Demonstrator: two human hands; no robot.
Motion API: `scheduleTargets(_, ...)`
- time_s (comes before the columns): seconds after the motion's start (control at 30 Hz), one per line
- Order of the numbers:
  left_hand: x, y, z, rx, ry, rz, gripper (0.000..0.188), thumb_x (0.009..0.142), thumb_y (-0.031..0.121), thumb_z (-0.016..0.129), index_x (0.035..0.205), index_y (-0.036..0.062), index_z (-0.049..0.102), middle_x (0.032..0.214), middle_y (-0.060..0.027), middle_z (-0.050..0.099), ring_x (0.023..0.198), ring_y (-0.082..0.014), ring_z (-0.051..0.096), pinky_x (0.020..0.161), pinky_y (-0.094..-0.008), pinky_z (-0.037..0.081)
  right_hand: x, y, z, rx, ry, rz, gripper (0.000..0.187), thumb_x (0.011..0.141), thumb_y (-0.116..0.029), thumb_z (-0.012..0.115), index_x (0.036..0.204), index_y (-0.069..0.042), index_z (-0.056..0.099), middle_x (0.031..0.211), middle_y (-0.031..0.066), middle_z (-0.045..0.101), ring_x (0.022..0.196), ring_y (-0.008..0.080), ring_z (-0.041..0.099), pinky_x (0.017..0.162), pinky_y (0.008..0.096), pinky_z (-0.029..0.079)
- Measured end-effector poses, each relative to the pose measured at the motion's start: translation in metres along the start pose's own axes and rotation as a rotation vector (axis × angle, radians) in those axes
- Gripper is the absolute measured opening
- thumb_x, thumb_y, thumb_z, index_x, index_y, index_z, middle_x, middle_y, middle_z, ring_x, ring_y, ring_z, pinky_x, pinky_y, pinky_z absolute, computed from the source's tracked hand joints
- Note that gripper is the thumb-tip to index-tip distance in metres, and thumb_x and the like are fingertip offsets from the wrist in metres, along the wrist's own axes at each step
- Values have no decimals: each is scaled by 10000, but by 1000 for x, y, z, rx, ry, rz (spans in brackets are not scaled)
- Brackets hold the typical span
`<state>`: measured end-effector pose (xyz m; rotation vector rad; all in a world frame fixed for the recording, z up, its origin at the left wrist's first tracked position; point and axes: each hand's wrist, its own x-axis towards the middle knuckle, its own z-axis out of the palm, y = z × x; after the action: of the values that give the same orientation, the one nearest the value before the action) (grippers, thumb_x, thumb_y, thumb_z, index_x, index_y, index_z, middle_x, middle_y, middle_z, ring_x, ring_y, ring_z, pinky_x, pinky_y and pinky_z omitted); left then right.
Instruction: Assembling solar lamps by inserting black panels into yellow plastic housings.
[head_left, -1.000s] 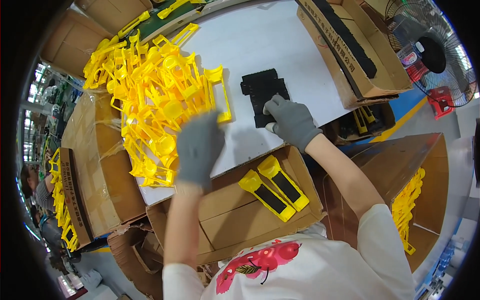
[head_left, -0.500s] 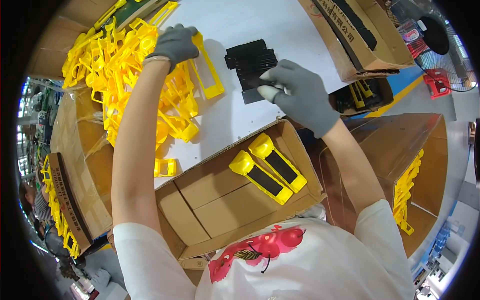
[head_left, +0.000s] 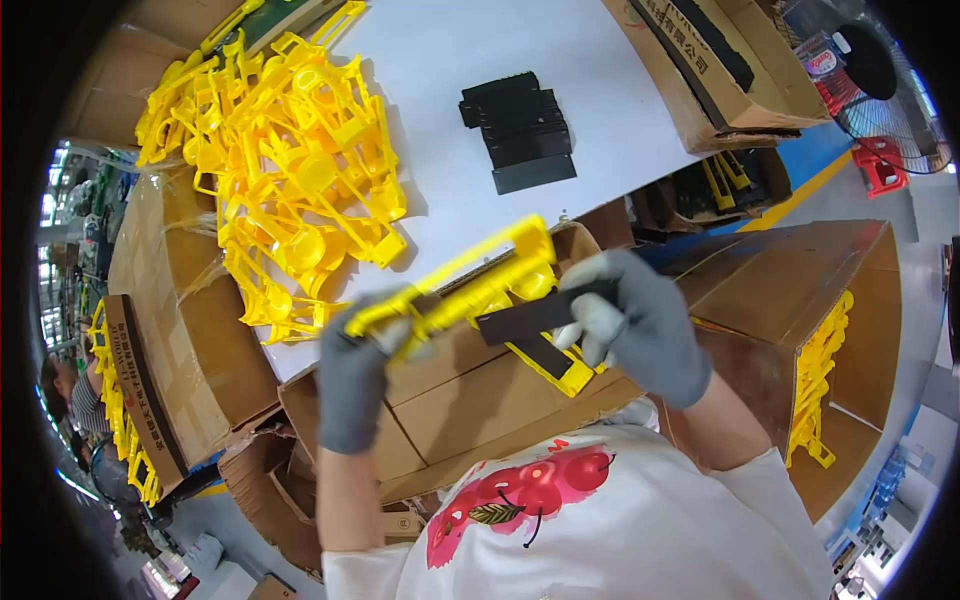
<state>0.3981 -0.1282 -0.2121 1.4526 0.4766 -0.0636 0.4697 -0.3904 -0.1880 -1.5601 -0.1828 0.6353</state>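
Above the open cardboard box (head_left: 430, 455), my gloved left hand (head_left: 352, 385) is closed on one end of a yellow plastic frame (head_left: 470, 285), which tilts up to the right. My gloved right hand (head_left: 640, 325) pinches a flat black strip (head_left: 535, 317) close beside the frame; the two look apart. Partly hidden behind them, a yellow frame with a black strip in it (head_left: 560, 372) lies in the box. Farther off on the white table (head_left: 430, 120) are a stack of black strips (head_left: 520, 130) and a heap of yellow frames (head_left: 310, 180).
A cardboard box with black pieces (head_left: 740, 90) stands at the far right of the table. Boxes holding yellow parts stand on both sides, one box at right (head_left: 790, 270), one at left (head_left: 165, 330). A fan (head_left: 885, 90) is at the right rim.
Both hands have drawn back from the table to over the box. The left brought a yellow frame from the heap, the right a black strip from the stack.
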Motion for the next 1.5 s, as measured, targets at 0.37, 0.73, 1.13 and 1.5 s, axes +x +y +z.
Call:
scheduleTargets(0.37,-35,-35,38,-313,-77,-187,296,887,79,573,1151,-51,599,941,-157,674,803,-211,681,672,-281,569,1,31,18,-487,37,-147,159,880,-147,609,1004,-50,583,712,93,649,626,192,631,558,296,497)
scheduleTargets(0.73,-41,-28,43,-141,-27,-209,232,864,53,636,1060,-71,624,849,-126,674,708,-170,669,587,-242,531,-5,29,18,-929,206,-284,428,791,-366,725,1078,-97,558,835,97,661,700,248,662,574,337,501)
scheduleTargets(1.13,-53,-43,9,-70,-114,-264,214,845,11,647,1037,-80,621,830,-129,671,648,-178,672,517,-234,530,-21,62,26,-787,-78,-80,276,780,-313,749,905,-89,648,773,83,671,645,222,658,573,316,501)
scheduleTargets(1.5,2,-57,-29,909,-246,-161,433,747,391,760,823,-15,629,681,-143,641,548,-225,619,500,-334,481,115,24,-45,-1123,202,-486,200,797,-261,687,969,-160,663,929,24,623,817,237,639,693,360,511)
